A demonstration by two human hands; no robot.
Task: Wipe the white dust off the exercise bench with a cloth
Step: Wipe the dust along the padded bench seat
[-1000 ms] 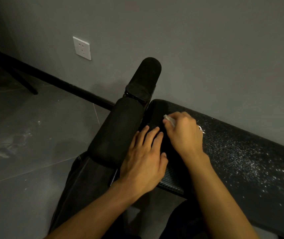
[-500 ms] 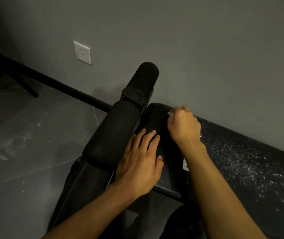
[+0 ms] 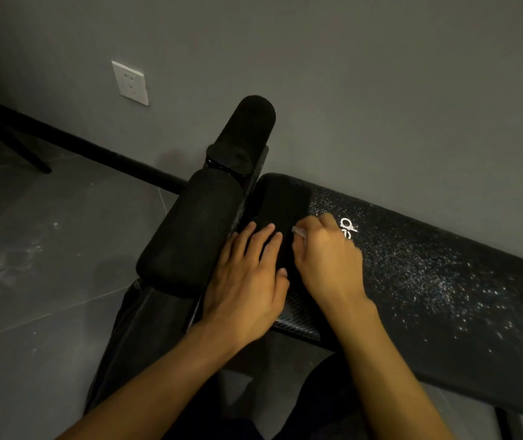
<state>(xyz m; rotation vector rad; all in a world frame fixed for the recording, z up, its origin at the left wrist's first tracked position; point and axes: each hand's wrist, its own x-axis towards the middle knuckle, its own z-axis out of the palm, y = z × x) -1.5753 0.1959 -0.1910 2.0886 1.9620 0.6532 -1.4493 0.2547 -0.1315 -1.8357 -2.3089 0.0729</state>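
The black exercise bench point(image 3: 428, 281) runs from the middle to the right edge, speckled with white dust over its right part; its left end looks dark and clean. My right hand point(image 3: 327, 258) is curled on the pad beside the white logo, gripping a small white cloth point(image 3: 298, 231) of which only a corner shows by the thumb. My left hand point(image 3: 247, 277) lies flat with straight fingers on the bench's left end, next to the right hand.
Two black foam rollers point(image 3: 190, 236) stand at the bench's left end, one behind the other. A grey wall with a white socket point(image 3: 130, 82) is close behind the bench. The grey tiled floor point(image 3: 31, 249) at left shows white smears.
My right hand has drawn the cloth back toward me from the bench's far edge, uncovering the logo. The left hand has stayed in place on the bench end.
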